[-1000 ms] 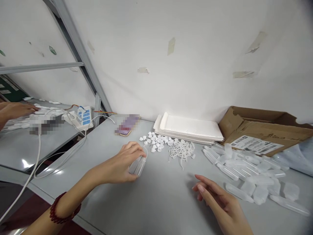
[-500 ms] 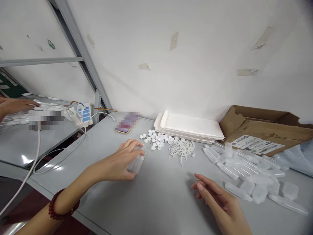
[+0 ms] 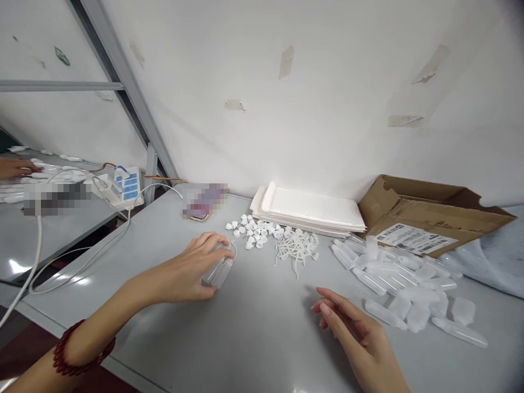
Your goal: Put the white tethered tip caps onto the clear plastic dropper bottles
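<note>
My left hand (image 3: 195, 267) is curled over translucent plastic bottles (image 3: 219, 273) lying on the grey table. Its thumb is at the near end and its fingers at the far end, closed around them; a thin white tube shows by the fingertips. How many bottles are under the palm is partly hidden. My right hand (image 3: 354, 335) hovers at the right with its fingers loosely bent and apart, holding nothing. Between and beyond the hands lie a heap of white caps (image 3: 256, 234) and a tangle of thin white tubes (image 3: 297, 245). More translucent bottles (image 3: 401, 278) are spread to the right.
White padded envelopes (image 3: 313, 210) are stacked against the wall, beside an open cardboard box (image 3: 434, 215). A phone (image 3: 204, 202) lies at the back left. Cables run from a power strip (image 3: 130, 185). Another person's hand (image 3: 16, 167) is at the far-left table (image 3: 61, 234).
The view has turned slightly right, so everything sits further left. Both hands keep nearly the same pose, and the left is still at the bottles.
</note>
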`<state>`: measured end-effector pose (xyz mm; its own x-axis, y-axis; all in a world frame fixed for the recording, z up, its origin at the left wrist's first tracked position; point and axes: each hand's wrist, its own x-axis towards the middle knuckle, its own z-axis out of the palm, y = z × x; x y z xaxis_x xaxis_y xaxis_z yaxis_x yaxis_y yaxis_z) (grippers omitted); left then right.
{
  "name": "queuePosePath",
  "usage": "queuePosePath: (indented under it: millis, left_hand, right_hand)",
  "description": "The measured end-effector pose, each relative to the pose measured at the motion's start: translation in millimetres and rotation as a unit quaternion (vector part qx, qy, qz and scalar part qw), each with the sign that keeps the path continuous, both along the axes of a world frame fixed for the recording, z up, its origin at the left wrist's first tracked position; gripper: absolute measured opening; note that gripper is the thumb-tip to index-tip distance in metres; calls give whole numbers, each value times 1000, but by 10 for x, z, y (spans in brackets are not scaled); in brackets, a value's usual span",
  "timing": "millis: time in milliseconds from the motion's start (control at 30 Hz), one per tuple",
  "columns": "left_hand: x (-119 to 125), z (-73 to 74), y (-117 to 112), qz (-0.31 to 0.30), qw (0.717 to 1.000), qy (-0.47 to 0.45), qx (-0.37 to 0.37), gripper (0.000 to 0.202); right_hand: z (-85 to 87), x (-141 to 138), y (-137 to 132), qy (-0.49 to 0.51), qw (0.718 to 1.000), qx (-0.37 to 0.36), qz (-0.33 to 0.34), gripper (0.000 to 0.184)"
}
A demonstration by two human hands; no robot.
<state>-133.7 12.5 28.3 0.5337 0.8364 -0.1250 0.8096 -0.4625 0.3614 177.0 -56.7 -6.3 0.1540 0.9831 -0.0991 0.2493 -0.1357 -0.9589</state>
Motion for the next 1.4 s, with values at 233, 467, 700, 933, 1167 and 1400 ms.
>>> queuePosePath:
  millis: [233, 467, 700, 933, 1167, 1400]
  left_hand:
    - [9, 20, 10, -2, 1000, 5, 18, 48]
    - [17, 16, 26, -3, 1000, 4, 25, 49]
    - [50, 149, 21, -19, 999, -17, 31, 55]
    - [681, 322, 133, -45, 994, -63, 73, 30]
    - [1224, 40, 262, -35, 987, -2, 154, 14]
    - [1226, -231, 297, -9, 983, -20, 183, 20]
  right_hand:
    - [3, 6, 3, -5, 1000, 2, 8, 44]
    - [-25, 6, 6, -11, 1000, 15, 4, 44]
    - [36, 42, 14, -3, 1000, 4, 1, 43]
    - [125, 325, 164, -201, 969, 107, 95, 31]
    - [119, 655, 312, -446, 853, 228, 146, 26]
    - [281, 750, 252, -524, 794, 167, 260, 46]
